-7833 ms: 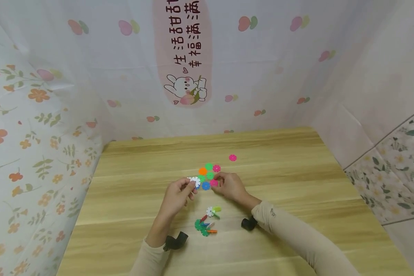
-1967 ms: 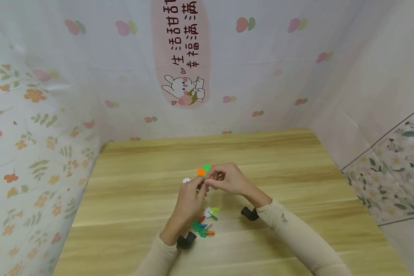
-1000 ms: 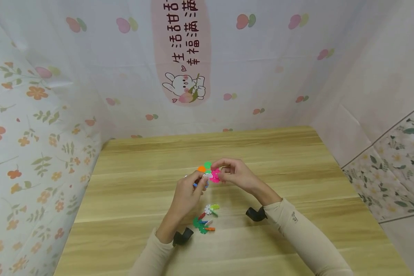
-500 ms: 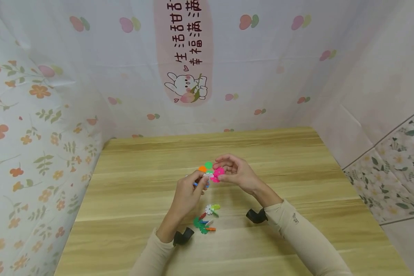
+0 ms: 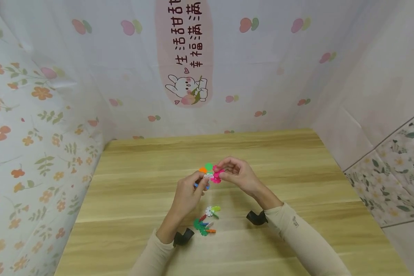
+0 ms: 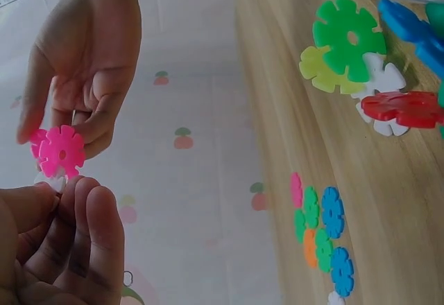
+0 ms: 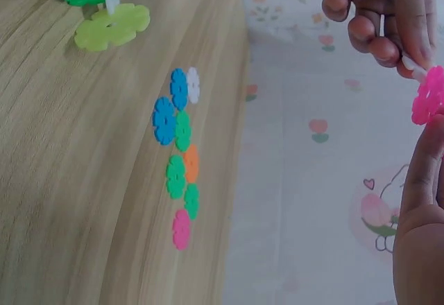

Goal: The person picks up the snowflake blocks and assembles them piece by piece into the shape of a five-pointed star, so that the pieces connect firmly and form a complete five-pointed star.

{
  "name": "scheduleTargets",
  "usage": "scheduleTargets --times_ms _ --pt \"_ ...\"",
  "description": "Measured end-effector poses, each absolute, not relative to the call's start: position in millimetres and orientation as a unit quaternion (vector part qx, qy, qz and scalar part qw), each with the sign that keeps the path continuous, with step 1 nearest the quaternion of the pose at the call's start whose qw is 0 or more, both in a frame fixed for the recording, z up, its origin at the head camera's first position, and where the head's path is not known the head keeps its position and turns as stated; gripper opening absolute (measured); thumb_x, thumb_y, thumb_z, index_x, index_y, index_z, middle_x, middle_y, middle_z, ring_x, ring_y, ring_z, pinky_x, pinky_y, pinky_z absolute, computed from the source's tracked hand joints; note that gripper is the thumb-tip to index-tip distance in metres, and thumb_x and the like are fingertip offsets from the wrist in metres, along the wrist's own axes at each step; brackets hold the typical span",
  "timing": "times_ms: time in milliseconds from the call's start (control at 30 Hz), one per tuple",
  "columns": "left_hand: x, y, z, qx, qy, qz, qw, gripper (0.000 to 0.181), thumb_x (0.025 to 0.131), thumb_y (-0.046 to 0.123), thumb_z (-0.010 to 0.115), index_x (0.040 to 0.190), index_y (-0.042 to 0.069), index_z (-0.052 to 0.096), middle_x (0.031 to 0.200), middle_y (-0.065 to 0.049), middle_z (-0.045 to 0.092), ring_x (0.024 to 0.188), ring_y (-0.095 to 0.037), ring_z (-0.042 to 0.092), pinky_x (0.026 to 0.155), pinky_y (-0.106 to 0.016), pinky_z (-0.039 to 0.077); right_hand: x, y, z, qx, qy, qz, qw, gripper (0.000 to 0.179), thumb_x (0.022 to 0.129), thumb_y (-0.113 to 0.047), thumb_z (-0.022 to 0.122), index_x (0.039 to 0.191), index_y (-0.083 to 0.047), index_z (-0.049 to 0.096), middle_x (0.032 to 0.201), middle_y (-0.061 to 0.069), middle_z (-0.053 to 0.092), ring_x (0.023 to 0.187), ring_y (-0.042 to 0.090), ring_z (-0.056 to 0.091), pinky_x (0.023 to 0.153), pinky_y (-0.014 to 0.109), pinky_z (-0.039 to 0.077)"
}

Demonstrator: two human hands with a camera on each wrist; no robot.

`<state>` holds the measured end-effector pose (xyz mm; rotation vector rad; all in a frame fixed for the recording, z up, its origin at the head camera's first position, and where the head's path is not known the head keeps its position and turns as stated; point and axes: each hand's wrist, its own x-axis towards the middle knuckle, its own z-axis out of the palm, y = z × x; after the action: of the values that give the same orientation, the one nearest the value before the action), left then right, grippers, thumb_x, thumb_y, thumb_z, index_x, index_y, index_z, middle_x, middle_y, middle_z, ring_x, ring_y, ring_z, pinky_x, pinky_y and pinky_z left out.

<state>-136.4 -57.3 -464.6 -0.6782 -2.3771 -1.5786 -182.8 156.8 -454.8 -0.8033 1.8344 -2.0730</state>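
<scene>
My left hand (image 5: 189, 191) pinches a white notched plastic disc (image 6: 53, 180) between thumb and fingers, above the table. My right hand (image 5: 243, 176) pinches pink notched discs (image 6: 62, 151) against the white one; their edges meet, though how deep the slots sit I cannot tell. In the right wrist view the white disc (image 7: 414, 68) is mostly covered by fingers. On the table beneath lie loose discs: blue (image 7: 164, 120), green (image 7: 175, 177), orange (image 7: 191, 163), pink (image 7: 181, 229) and white (image 7: 193, 85).
Nearer the body stands a joined cluster of discs, with dark green (image 5: 203, 232), white (image 5: 209, 211), red (image 6: 402, 109) and yellow-green (image 6: 326, 69) pieces. Black wrist mounts (image 5: 184, 237) hang by both forearms. A printed cloth (image 5: 262, 76) rises behind the wooden table (image 5: 141, 161).
Earlier the left hand held a white disc and the right reached to a pink disc on the table. Pink discs are now up against the white one; the hands drew slightly apart since two seconds ago.
</scene>
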Motion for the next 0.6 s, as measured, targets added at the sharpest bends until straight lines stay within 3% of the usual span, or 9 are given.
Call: scheduleTargets --times_ms 300,600 --pt "-135.7 -58.0 -465.5 -0.236 -0.816 -0.514 0.123 0.012 0.095 0.019 0.055 0.089 0.01 0.061 0.071 0.0 0.061 0.055 -0.006 0.056 0.05 -0.019 0.05 -180.9 157.7 -456.8 -0.279 0.654 -0.692 0.124 0.03 0.084 -0.004 0.069 0.111 -0.001 0.057 0.113 0.02 0.058 0.097 0.034 0.059 0.078 0.035 0.053" --pt "-138.1 -55.2 -462.1 -0.243 -0.827 -0.486 0.147 0.008 0.094 0.017 0.058 0.088 0.012 0.061 0.069 0.004 0.058 0.053 -0.003 0.052 0.049 -0.018 0.048 -182.2 156.9 -456.0 -0.27 0.664 -0.688 0.117 0.03 0.081 -0.005 0.071 0.108 0.001 0.059 0.117 0.017 0.058 0.093 0.033 0.06 0.076 0.035 0.054"
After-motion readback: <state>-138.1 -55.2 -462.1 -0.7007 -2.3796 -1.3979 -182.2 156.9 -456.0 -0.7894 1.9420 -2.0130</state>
